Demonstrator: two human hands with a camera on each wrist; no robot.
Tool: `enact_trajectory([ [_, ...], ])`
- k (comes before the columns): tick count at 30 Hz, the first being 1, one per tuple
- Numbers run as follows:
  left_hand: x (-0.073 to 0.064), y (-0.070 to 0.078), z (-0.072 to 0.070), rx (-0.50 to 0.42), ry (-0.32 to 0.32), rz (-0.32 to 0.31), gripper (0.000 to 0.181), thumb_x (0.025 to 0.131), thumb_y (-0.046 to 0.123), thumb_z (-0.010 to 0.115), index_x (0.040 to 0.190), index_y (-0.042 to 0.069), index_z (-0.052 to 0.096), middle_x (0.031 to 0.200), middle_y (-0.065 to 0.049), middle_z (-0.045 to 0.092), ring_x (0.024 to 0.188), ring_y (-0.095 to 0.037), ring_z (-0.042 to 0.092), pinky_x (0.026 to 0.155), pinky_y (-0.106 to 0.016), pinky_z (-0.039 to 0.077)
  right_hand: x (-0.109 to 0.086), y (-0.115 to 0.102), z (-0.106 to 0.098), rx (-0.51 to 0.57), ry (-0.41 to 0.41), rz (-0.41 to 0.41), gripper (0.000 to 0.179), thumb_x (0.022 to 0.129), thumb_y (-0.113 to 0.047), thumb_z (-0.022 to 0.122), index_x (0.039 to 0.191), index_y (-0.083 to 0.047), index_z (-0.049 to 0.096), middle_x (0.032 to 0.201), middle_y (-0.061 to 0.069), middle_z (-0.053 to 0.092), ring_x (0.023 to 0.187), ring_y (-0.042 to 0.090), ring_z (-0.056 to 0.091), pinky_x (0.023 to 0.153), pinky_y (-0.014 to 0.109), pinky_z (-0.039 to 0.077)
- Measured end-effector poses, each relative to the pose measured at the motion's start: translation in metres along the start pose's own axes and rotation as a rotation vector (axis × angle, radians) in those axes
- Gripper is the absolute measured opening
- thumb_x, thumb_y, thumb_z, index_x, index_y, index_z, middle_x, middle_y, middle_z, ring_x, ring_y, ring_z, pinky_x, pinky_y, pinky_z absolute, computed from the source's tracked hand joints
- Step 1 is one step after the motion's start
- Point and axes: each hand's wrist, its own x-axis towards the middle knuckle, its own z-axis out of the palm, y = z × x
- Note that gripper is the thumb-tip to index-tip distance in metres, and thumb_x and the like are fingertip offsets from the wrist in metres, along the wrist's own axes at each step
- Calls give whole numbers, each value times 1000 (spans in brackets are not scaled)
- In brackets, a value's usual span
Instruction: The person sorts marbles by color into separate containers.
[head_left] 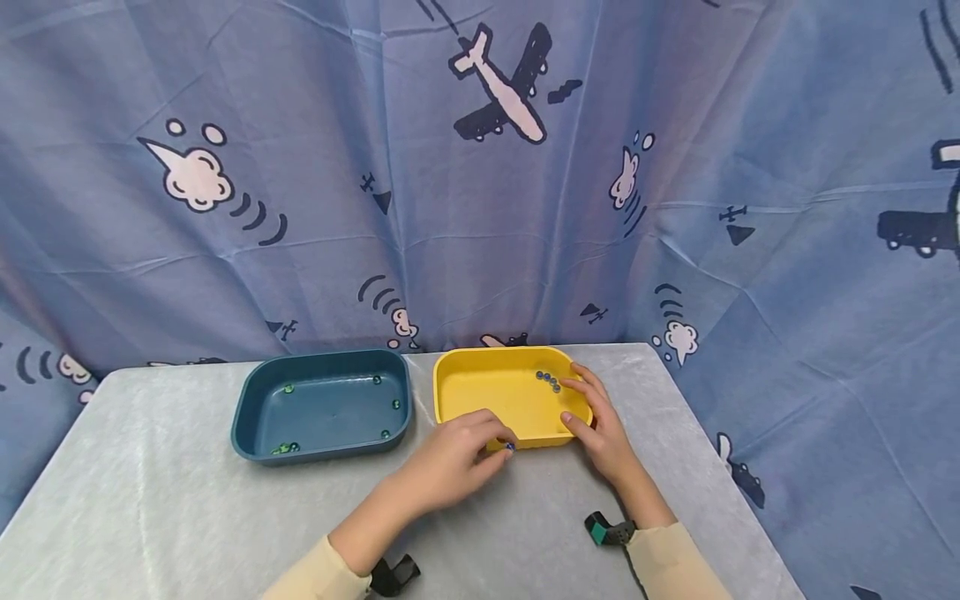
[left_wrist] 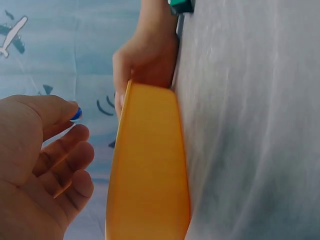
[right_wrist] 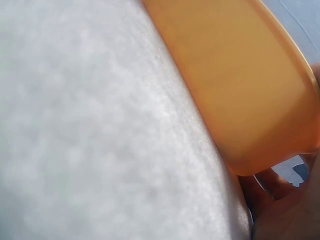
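Observation:
My left hand [head_left: 457,458] pinches a small blue marble [left_wrist: 77,114] between thumb and index finger, just in front of the yellow tray's near rim. In the left wrist view the other fingers are loosely bent. At the right end of the yellow tray [head_left: 480,357], my right hand [head_left: 603,433] grips the rim near the corner, with fingertips reaching over its edge. Several blue marbles [head_left: 547,377] lie in a short row on the tray floor near that hand. The right wrist view shows the tray's outer wall [right_wrist: 230,85] and part of the gripping fingers.
To the left stands a dark teal tray [head_left: 330,454]. Several green marbles [head_left: 288,388] lie scattered in it, some along its right side and a few at the near left corner. Both trays sit on a pale cloth-covered table [head_left: 150,500], before a blue airplane-print curtain [head_left: 322,192].

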Motion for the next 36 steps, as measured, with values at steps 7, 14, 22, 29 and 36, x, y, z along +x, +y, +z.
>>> enact_trajectory([
  [7, -1, -12, -3, 59, 62, -30, 13, 105, 19, 77, 117, 16, 80, 111, 7, 72, 87, -10, 65, 76, -21, 57, -1, 1, 0, 9, -3, 4, 44, 103, -10, 68, 146, -2, 63, 175, 12, 32, 162, 40, 25, 125, 14, 19],
  [14, -1, -18, -2, 73, 81, -118, 16, 104, 21, 78, 119, 15, 81, 114, 6, 73, 86, -11, 66, 73, -24, 58, -1, 0, 0, 10, -2, 2, 44, 103, -8, 68, 146, -1, 63, 175, 12, 32, 162, 40, 25, 125, 14, 19],
  [22, 0, -21, -2, 100, 80, -126, 16, 103, 19, 79, 118, 14, 81, 112, 4, 74, 89, -14, 69, 74, -29, 60, 0, 0, 0, 11, -4, -3, 45, 103, -7, 68, 146, 0, 63, 175, 12, 32, 162, 40, 25, 125, 15, 19],
  [29, 2, -21, -1, 119, 34, -138, 17, 103, 20, 79, 119, 14, 82, 111, 5, 74, 95, -11, 69, 82, -31, 63, 0, 0, 0, 10, -6, 9, 45, 103, -8, 68, 146, 0, 62, 176, 12, 32, 162, 40, 24, 125, 14, 19],
  [36, 2, -21, 0, 140, 37, -116, 16, 103, 18, 79, 118, 13, 82, 110, 3, 74, 97, -13, 71, 83, -34, 64, 0, 0, 0, 16, -7, 19, 45, 102, -6, 67, 146, 2, 62, 176, 11, 31, 162, 39, 24, 125, 15, 18],
])
